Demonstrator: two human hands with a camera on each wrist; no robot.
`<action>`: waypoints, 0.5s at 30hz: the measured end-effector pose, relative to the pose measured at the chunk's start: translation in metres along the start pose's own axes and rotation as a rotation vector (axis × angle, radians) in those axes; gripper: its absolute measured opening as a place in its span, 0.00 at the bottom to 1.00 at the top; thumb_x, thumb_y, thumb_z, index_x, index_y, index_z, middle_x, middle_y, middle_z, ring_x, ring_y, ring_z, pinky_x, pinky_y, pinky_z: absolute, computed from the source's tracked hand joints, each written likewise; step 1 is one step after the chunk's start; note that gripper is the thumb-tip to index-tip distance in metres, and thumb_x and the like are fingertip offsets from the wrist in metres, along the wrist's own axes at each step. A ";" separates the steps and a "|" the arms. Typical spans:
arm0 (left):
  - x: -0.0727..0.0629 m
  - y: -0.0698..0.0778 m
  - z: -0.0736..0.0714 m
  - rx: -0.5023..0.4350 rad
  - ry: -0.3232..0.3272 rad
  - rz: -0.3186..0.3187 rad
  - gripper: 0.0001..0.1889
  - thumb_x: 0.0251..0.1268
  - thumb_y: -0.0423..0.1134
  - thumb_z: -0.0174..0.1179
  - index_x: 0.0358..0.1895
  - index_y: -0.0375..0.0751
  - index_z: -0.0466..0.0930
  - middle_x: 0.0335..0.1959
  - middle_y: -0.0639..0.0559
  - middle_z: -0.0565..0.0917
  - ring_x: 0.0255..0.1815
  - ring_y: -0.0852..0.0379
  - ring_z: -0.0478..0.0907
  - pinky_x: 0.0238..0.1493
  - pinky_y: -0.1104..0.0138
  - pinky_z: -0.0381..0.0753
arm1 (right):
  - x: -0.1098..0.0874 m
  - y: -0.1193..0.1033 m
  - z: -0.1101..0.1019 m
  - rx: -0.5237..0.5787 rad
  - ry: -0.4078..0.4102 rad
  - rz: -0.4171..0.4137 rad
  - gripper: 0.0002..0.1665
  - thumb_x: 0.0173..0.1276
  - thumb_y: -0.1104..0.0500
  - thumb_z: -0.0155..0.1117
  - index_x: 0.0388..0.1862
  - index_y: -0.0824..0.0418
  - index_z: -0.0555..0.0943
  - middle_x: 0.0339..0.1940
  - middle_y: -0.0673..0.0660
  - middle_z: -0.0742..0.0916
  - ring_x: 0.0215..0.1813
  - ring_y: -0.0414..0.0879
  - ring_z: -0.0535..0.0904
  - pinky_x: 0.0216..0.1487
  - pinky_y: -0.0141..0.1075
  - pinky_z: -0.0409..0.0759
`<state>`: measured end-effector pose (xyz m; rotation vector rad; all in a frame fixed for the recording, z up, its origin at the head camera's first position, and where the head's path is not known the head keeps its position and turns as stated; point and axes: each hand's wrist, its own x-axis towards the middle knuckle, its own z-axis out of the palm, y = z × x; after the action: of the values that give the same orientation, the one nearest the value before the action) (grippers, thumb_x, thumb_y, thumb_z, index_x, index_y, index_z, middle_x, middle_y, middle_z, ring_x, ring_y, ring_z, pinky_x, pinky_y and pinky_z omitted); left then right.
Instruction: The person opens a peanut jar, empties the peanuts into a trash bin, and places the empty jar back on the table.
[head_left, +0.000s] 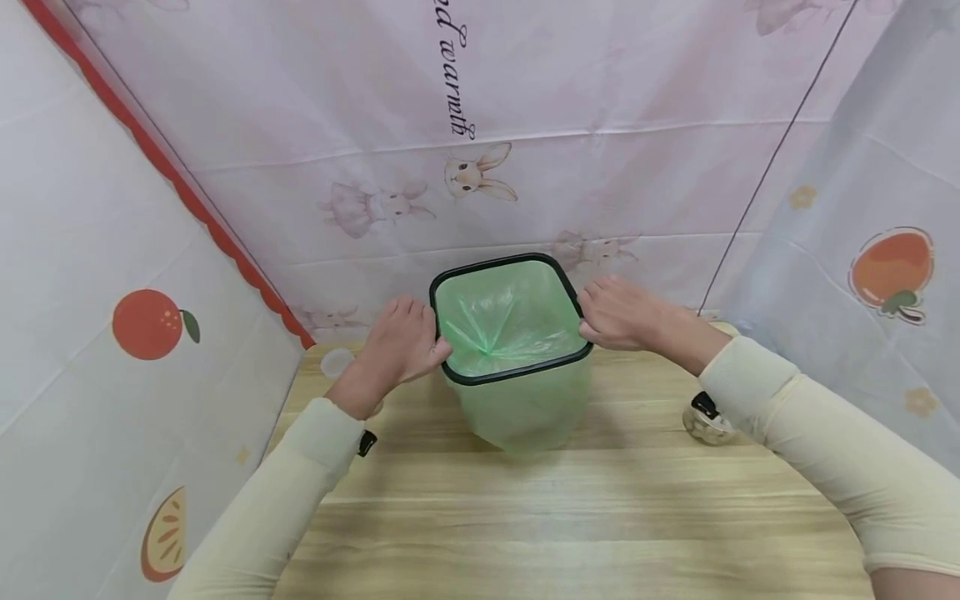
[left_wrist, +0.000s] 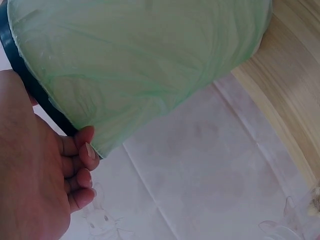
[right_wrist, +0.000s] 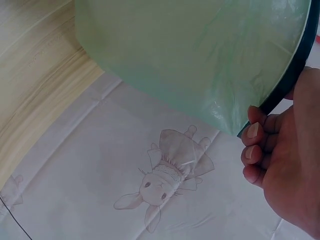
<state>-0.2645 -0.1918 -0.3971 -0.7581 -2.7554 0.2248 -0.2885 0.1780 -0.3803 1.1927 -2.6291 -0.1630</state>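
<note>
A trash can [head_left: 525, 417] stands on the table, covered outside and lined inside by a thin green plastic bag [head_left: 498, 304]. A black rim ring [head_left: 517, 372] runs around its mouth, over the bag. My left hand [head_left: 401, 343] holds the left side of the ring; in the left wrist view its fingers [left_wrist: 82, 160] curl around the ring and the bag just below it. On the opposite side, my right hand [head_left: 621, 315] grips the ring, and the right wrist view shows its fingers [right_wrist: 255, 132] bent under the edge. Light creases fan out across the bag inside.
A small clear jar [head_left: 707, 427] with pale contents sits beside my right forearm. Behind my left wrist is a whitish round object [head_left: 337, 362]. Printed fabric walls [head_left: 360, 158] enclose the wooden table [head_left: 570, 525] at the back and sides.
</note>
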 end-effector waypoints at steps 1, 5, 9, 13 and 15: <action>0.001 0.000 0.000 -0.004 -0.002 0.003 0.17 0.62 0.49 0.39 0.23 0.40 0.64 0.25 0.45 0.74 0.33 0.45 0.69 0.45 0.56 0.69 | -0.001 -0.001 0.000 -0.002 0.003 -0.001 0.14 0.68 0.56 0.52 0.27 0.65 0.74 0.27 0.61 0.80 0.38 0.61 0.78 0.43 0.51 0.74; 0.004 -0.001 0.000 -0.023 -0.016 0.007 0.17 0.61 0.49 0.39 0.24 0.40 0.64 0.26 0.44 0.74 0.34 0.44 0.71 0.46 0.56 0.71 | -0.004 -0.002 -0.002 -0.005 0.024 -0.003 0.14 0.68 0.57 0.52 0.27 0.65 0.74 0.27 0.61 0.80 0.37 0.60 0.77 0.42 0.50 0.74; 0.008 -0.002 0.001 -0.013 -0.015 0.019 0.16 0.61 0.49 0.40 0.25 0.40 0.65 0.26 0.45 0.75 0.34 0.44 0.71 0.44 0.57 0.71 | -0.007 -0.003 -0.004 -0.006 0.034 0.003 0.14 0.67 0.56 0.52 0.25 0.65 0.74 0.26 0.61 0.79 0.36 0.61 0.77 0.41 0.50 0.74; 0.011 -0.002 0.002 -0.017 -0.008 0.036 0.16 0.62 0.49 0.39 0.25 0.40 0.64 0.26 0.45 0.73 0.33 0.45 0.68 0.44 0.58 0.69 | -0.011 -0.002 -0.005 -0.012 0.021 0.017 0.15 0.68 0.55 0.52 0.25 0.64 0.74 0.25 0.60 0.79 0.34 0.60 0.77 0.40 0.50 0.73; 0.012 -0.002 0.003 -0.030 -0.004 0.044 0.16 0.61 0.48 0.39 0.25 0.40 0.64 0.26 0.45 0.73 0.33 0.45 0.67 0.45 0.58 0.68 | -0.012 -0.002 -0.004 -0.018 0.016 0.022 0.16 0.68 0.55 0.52 0.24 0.63 0.74 0.24 0.60 0.78 0.33 0.60 0.77 0.39 0.49 0.73</action>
<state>-0.2760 -0.1877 -0.3968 -0.8272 -2.7537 0.1944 -0.2781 0.1860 -0.3787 1.1546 -2.6199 -0.1712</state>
